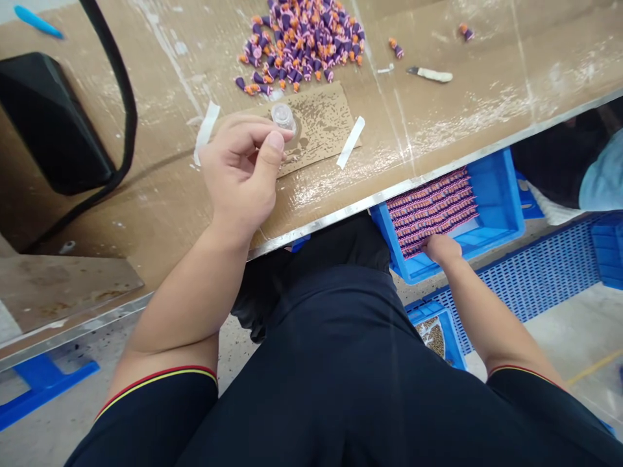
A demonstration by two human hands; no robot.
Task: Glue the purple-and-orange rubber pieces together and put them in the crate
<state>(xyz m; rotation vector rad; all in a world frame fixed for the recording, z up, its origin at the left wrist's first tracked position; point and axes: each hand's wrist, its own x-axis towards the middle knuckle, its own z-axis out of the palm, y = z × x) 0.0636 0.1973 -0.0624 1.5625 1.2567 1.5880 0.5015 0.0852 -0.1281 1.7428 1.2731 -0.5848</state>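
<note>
My left hand (243, 168) is over the table, thumb and index finger pinched at a small clear cup (283, 117), which stands at the edge of a wet-spotted cardboard piece (326, 123). My right hand (442, 249) reaches down to the near edge of the rows of small purple and orange pieces (433, 207) in a blue bin (496, 194). Its fingertips are hidden, so what they hold cannot be made out. A heap of loose purple and orange pieces (311, 39) lies behind the cardboard.
A white-handled knife (431, 74) lies right of the heap, near two loose pieces. A black box (56, 123) and thick black cable (129, 110) are at the left. Below the bin stands a smaller blue bin (455, 344). Another person's clothing (603, 175) shows at the right.
</note>
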